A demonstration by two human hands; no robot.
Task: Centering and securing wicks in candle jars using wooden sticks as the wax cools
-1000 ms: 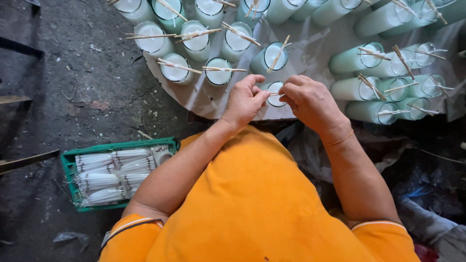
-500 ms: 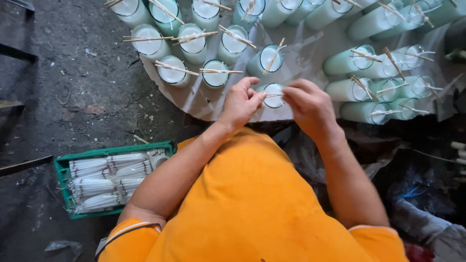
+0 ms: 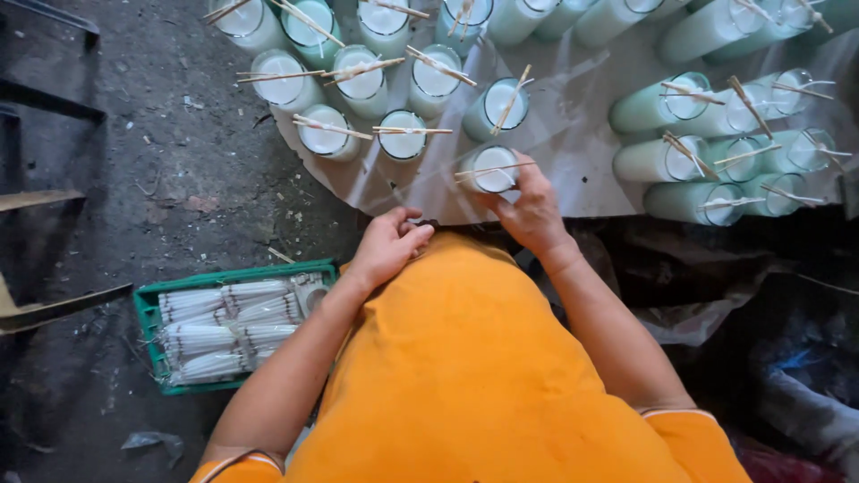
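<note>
I see a grey plastic-covered table (image 3: 573, 170) across the top, crowded with pale green candle glasses, most with thin wooden sticks laid across their rims. Below it my orange shirt (image 3: 474, 376) fills the lower middle. On the dark floor at my left sits a green crate (image 3: 148, 309) packed with bundles of white wicks. My right hand (image 3: 534, 210) is at the table's near edge, fingers closed round the nearest candle glass (image 3: 493, 169), which stands upright with a stick (image 3: 495, 167) across its mouth. My left hand (image 3: 389, 246) rests loosely curled against my shirt, just off the table; whether it holds anything, I cannot tell.
</note>
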